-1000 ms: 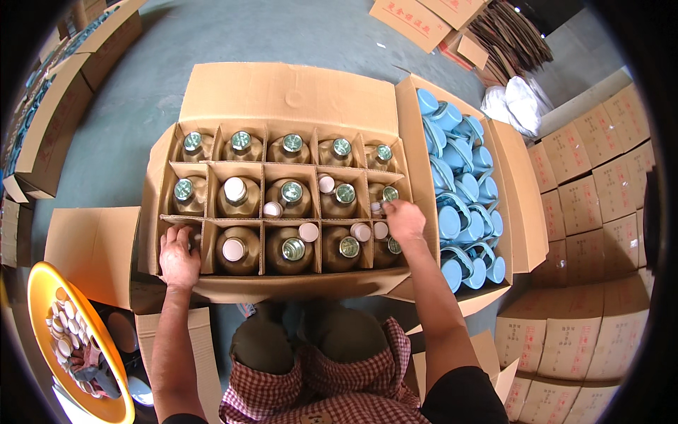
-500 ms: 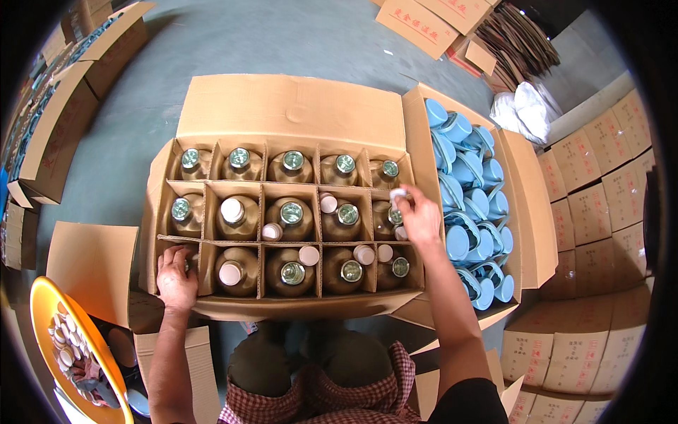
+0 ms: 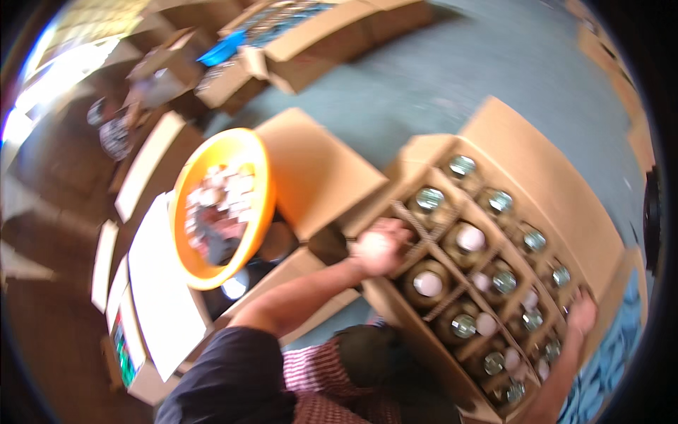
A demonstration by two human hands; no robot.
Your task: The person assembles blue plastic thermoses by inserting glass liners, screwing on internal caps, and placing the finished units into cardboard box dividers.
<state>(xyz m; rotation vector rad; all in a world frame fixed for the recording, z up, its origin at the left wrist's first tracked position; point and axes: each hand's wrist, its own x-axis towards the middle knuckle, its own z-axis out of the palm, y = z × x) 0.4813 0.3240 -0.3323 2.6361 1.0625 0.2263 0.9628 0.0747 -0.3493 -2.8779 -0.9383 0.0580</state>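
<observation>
A cardboard carton with dividers stands in front of me, holding brownish glass bottles with shiny, clear-greenish necks, such as this bottle. Pale round caps, like this cap, sit on some necks; another loose cap lies beside a bottle. My left hand reaches over the near-left corner compartment, its fingers blurred and partly down inside. At the right end of the far row, my right hand dips its fingers into a compartment. Blur hides whether it holds anything.
Left of the carton, a yellow basin of pale caps and a dark cloth rests on an opened box. Light-blue plastic parts fill a box at the right. More cartons stand farther back, and a person is at the far left.
My view has swung left, bringing the basin and far-left boxes in. My right hand, earlier pinching a pale cap above the middle row, is now down at the far row's right end. The left hand stays at its corner.
</observation>
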